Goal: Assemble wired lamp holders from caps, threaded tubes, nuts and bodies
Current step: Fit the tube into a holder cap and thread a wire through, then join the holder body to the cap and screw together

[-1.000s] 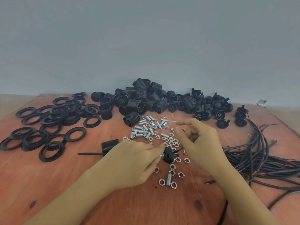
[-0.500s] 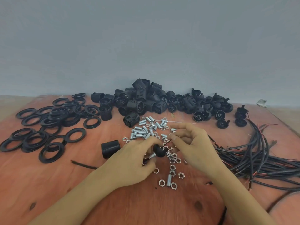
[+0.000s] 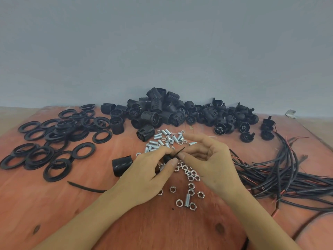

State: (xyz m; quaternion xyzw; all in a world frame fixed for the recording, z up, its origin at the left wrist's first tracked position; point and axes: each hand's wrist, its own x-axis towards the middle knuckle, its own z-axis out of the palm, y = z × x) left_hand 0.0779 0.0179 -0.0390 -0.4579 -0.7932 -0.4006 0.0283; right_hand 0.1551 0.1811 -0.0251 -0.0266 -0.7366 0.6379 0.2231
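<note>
While the rings (image 3: 54, 134) at far left and the lone ribbed body (image 3: 122, 166), lying on its side just left of your left hand (image 3: 144, 177), sit untouched, the work is at centre. Your left hand is curled round a small black cap (image 3: 166, 158), thumb and fingertips pinching it just above the table (image 3: 90, 222); the fingers hide most of the cap. From it a short black wire end (image 3: 180, 152) juts out, its long axis slanting up and to the right, straight toward your right hand (image 3: 214, 163), which is the nearer hand to the tip. That hand has its thumb and a curled finger closed at the wire end, with the index finger held out straight and touching nothing; how firm the grip is cannot be told. Judgement: the wire is being drawn through the cap, so any pull should follow that slant. Loose nuts (image 3: 189, 173) lie scattered below both thumbs and threaded tubes (image 3: 167, 138) just beyond them — the wire bundle (image 3: 288, 177) lies well apart at right.
</note>
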